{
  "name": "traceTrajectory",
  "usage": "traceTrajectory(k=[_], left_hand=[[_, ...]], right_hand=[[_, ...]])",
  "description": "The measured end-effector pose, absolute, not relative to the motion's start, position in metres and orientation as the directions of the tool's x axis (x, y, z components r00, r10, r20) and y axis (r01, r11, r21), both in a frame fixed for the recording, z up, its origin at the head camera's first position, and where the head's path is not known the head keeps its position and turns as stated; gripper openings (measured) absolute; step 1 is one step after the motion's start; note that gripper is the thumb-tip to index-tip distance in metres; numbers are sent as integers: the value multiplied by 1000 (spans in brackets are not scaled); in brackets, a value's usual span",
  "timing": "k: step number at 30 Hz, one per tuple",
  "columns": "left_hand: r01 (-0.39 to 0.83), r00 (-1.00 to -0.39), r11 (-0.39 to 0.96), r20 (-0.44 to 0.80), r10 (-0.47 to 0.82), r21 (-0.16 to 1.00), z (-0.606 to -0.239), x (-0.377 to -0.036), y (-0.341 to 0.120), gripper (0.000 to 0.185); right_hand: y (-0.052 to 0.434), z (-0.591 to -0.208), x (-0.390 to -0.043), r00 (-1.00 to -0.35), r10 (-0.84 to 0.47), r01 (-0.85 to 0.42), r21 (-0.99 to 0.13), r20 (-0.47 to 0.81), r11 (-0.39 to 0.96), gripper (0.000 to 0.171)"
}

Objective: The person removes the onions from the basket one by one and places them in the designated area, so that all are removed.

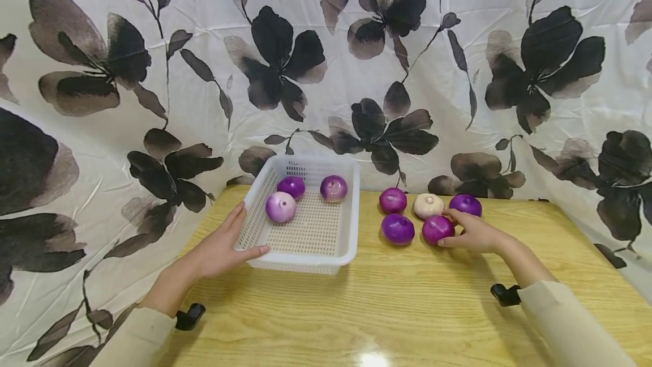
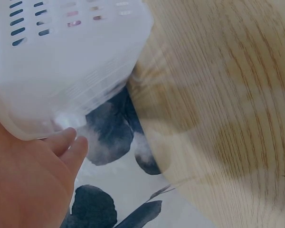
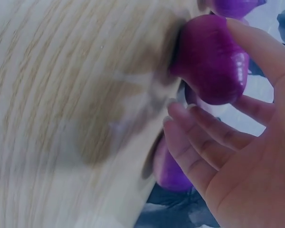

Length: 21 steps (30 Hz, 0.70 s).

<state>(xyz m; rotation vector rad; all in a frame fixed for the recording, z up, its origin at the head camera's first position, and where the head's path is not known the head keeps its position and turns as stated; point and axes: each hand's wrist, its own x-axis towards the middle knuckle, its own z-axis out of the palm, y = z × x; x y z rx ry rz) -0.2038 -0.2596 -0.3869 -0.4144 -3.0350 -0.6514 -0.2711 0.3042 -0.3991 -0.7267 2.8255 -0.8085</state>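
My left hand [image 1: 219,245] rests against the near left corner of a white perforated plastic basket [image 1: 308,262]. Its thumb lies along the front rim and its straight fingers touch the left side. In the left wrist view, two fingertips [image 2: 76,147] show beside the basket's rim. My right hand [image 1: 476,234] has thumb and index finger around a glossy purple onion [image 1: 437,231] on the table. In the right wrist view the thumb touches one side of this onion [image 3: 211,59]. The index fingertip is hidden behind it, while the other fingers stay apart from it.
Inside the basket sit a whitish-purple onion [image 1: 281,208], a dark purple onion [image 1: 291,187] and another purple onion [image 1: 334,188]. Near the right hand stand a cream onion [image 1: 427,207] and purple onions [image 1: 397,229], [image 1: 393,201], [image 1: 466,204]. A floral cloth [image 1: 326,72] hangs behind the wooden table [image 1: 316,316].
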Motion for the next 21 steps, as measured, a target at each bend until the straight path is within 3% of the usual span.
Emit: traceTrajectory(k=[8,21], left_hand=[[273,-961,875,74,267,401,-386,-206,-260,119],[274,-960,872,67,270,406,-385,-204,-260,120]], right_hand=[[314,-392,-267,-877,-477,-423,-547,48,722,74],[317,-378,-254,-871,-481,-459,-517,100,723,51]])
